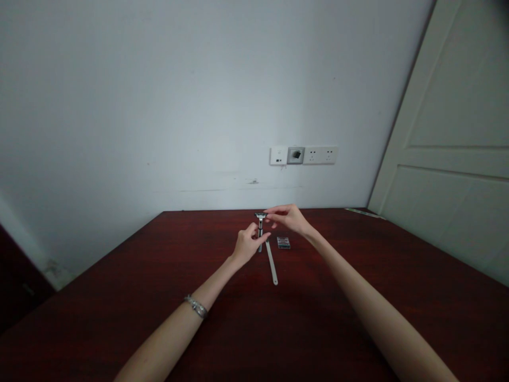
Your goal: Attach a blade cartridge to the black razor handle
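Note:
A razor [260, 224] with a dark-edged head and a slim silver-and-black handle is held upright over the table. My left hand [247, 243] is closed around its handle. At the right end of the razor's head are the fingertips of my right hand [289, 217], with thumb and forefinger pinched on its edge. Just below the hands lies a long pale flat stick [272, 263] with a hole at its near end. A small clear case [283, 243] with dark contents rests to the right of the stick.
All of this is on a dark red wooden table [159, 286] set against a pale wall. Sockets and switch plates [304, 155] are mounted above its back edge. A white panelled door [449, 154] stands at the right, with a thin pale strip [365, 213] near it on the table.

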`<move>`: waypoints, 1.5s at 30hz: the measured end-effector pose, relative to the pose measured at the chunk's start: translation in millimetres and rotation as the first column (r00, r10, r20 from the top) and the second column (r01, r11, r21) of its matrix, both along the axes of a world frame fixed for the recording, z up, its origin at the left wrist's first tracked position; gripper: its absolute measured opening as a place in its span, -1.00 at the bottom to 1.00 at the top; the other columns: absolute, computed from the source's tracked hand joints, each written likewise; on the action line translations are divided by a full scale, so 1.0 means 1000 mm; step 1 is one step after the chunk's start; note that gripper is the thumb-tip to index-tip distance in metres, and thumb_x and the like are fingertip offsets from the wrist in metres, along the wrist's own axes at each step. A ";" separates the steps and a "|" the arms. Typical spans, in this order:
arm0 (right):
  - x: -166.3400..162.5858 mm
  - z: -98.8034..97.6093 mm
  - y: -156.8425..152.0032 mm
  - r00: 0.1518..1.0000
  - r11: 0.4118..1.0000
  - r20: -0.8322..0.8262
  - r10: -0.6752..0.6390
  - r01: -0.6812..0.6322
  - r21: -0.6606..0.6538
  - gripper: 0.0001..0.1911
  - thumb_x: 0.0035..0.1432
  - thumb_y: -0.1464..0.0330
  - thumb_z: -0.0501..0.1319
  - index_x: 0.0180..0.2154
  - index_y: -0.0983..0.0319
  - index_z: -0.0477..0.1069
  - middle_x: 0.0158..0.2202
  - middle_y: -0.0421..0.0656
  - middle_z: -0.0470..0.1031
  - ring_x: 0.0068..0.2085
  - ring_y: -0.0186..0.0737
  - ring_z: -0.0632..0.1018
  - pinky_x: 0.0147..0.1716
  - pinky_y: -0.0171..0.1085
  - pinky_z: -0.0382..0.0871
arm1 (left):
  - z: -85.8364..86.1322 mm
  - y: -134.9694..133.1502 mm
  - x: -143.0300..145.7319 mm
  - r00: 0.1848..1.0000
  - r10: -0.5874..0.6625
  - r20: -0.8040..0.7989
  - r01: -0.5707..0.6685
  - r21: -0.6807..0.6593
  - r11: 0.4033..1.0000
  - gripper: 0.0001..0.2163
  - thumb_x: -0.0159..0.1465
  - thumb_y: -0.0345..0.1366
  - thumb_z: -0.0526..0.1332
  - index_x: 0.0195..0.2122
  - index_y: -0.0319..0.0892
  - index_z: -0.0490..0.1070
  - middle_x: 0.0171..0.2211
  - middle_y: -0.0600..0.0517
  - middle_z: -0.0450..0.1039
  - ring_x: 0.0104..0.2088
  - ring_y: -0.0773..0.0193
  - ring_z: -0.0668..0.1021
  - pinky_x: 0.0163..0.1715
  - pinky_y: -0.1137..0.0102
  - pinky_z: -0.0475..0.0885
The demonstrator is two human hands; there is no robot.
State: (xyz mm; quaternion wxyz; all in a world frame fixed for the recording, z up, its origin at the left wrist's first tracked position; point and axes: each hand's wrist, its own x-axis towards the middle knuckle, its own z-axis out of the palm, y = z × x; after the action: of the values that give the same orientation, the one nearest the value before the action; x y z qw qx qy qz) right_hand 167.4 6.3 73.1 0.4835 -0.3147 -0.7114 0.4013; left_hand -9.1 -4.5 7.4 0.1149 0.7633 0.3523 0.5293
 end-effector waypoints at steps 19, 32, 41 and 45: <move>-0.005 0.000 -0.004 0.997 0.997 0.045 -0.055 0.053 0.056 -0.70 -0.04 0.24 0.28 -0.28 0.30 0.52 -0.40 -0.11 0.57 -0.56 -0.35 0.51 -0.53 -0.36 0.40 | -0.002 0.001 0.002 0.999 -0.026 0.033 0.028 -0.043 0.999 -0.74 0.12 -0.11 0.22 -0.41 -0.24 0.36 -0.68 0.19 0.20 -0.66 0.49 0.20 -0.64 0.56 0.08; -0.006 0.000 -0.007 0.999 0.998 0.024 -0.043 0.042 0.040 -0.69 -0.06 0.21 0.29 -0.31 0.30 0.53 -0.41 -0.11 0.55 -0.51 -0.31 0.53 -0.46 -0.30 0.46 | 0.002 -0.001 0.002 0.998 -0.043 0.046 0.047 -0.082 0.996 -0.74 0.15 -0.13 0.18 -0.49 -0.25 0.32 -0.67 0.17 0.18 -0.64 0.48 0.21 -0.62 0.55 0.09; -0.006 0.002 -0.010 0.999 0.997 0.042 -0.029 0.026 0.073 -0.71 -0.05 0.23 0.27 -0.31 0.29 0.54 -0.38 -0.13 0.55 -0.45 -0.30 0.53 -0.38 -0.28 0.48 | 0.003 -0.002 0.004 0.998 -0.029 0.058 0.035 -0.097 0.995 -0.73 0.15 -0.13 0.18 -0.51 -0.26 0.32 -0.67 0.17 0.18 -0.64 0.49 0.21 -0.62 0.55 0.09; -0.006 0.003 -0.011 0.999 0.996 0.053 -0.013 0.008 0.088 -0.72 -0.04 0.24 0.26 -0.32 0.29 0.54 -0.38 -0.14 0.54 -0.43 -0.30 0.52 -0.36 -0.26 0.48 | 0.003 -0.002 0.003 0.999 -0.029 0.040 0.033 -0.094 0.995 -0.73 0.15 -0.13 0.17 -0.51 -0.26 0.33 -0.68 0.17 0.18 -0.65 0.49 0.20 -0.63 0.56 0.08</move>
State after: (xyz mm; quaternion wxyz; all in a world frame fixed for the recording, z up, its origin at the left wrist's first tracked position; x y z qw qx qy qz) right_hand 161.7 -5.0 76.0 0.4799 -0.3076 -0.7393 0.3584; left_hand -5.9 -6.3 10.0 0.1662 0.7518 0.3628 0.5249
